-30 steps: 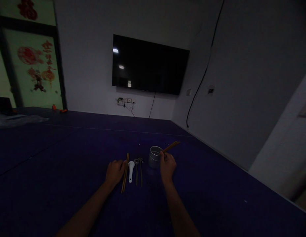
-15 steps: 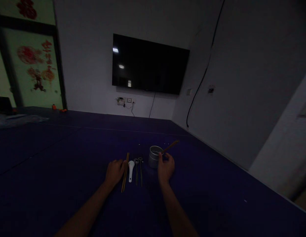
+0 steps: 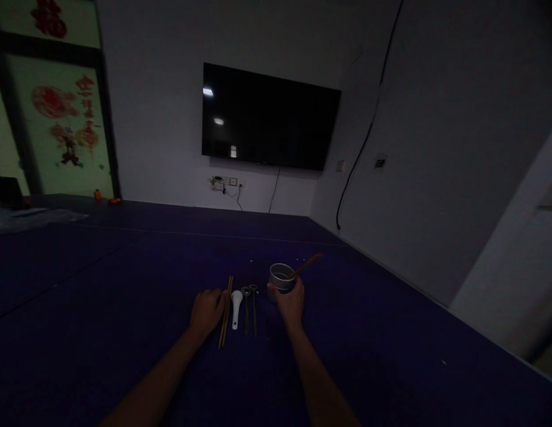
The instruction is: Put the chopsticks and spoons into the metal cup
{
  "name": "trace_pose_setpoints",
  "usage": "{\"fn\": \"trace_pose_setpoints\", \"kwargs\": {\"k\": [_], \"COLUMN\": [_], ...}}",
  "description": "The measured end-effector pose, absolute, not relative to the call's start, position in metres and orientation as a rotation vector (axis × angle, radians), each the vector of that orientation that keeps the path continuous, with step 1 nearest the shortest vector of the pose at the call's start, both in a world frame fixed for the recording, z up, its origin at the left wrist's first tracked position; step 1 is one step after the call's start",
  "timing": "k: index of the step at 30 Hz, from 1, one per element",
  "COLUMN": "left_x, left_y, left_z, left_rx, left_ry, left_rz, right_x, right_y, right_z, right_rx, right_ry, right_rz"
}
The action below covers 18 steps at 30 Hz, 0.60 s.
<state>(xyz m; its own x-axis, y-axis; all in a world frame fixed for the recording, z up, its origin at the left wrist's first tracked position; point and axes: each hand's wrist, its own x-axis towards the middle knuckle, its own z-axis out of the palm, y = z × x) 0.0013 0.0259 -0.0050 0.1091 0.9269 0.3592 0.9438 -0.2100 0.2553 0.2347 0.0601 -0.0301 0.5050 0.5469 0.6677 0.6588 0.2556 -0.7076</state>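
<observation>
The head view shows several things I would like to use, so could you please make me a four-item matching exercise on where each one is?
1. White spoon
2. Cup
3. Television
4. Chopsticks lying flat

A. In the grasp of the right hand
B. Directly beside the left hand
C. Between the flat chopsticks and the metal spoons
D. Up on the wall

Right pairs: 1-C, 2-A, 3-D, 4-B

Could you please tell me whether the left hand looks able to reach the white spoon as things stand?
Probably yes: the white spoon lies uncovered, and only the pair of chopsticks beside the left hand lies between them, seemingly low enough to reach over.
</observation>
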Motion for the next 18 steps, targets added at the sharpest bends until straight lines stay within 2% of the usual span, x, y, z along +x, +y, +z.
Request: {"fn": "trace_pose_setpoints", "kwargs": {"k": [12, 18], "left_x": [0.000, 0.000], "left_y": [0.027, 0.030], "left_z": [-0.007, -0.010], "left_rx": [-2.302, -2.304], "left_ry": [-1.929, -1.920], "left_rz": [-0.704, -0.703], "right_x": [0.247, 0.247], "right_y": [0.069, 0.074], "right_z": [-0.036, -0.042], "right_rx": [-1.172, -1.175], "right_ry": [-1.212, -1.225], "right_rz": [0.291, 0.206]}}
